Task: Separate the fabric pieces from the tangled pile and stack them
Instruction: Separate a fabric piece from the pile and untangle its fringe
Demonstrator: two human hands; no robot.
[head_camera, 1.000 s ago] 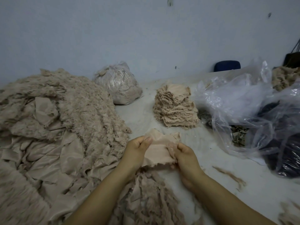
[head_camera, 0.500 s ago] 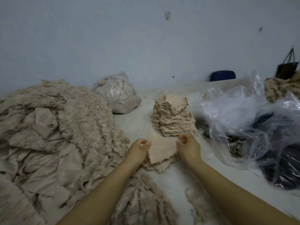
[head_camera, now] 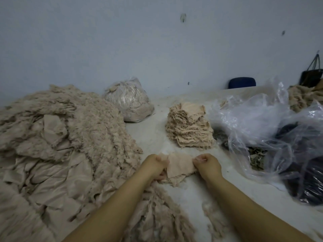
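The tangled pile point(head_camera: 57, 151) of beige fabric fills the table's point(head_camera: 153, 135) left side, well apart from the neat stack point(head_camera: 189, 128) further back. Both forearms reach forward side by side. The left hand point(head_camera: 154, 165) and right hand point(head_camera: 208, 165), fingers curled, each pinch an opposite edge of one peach fabric piece point(head_camera: 180, 165), held spread between them low over the table.
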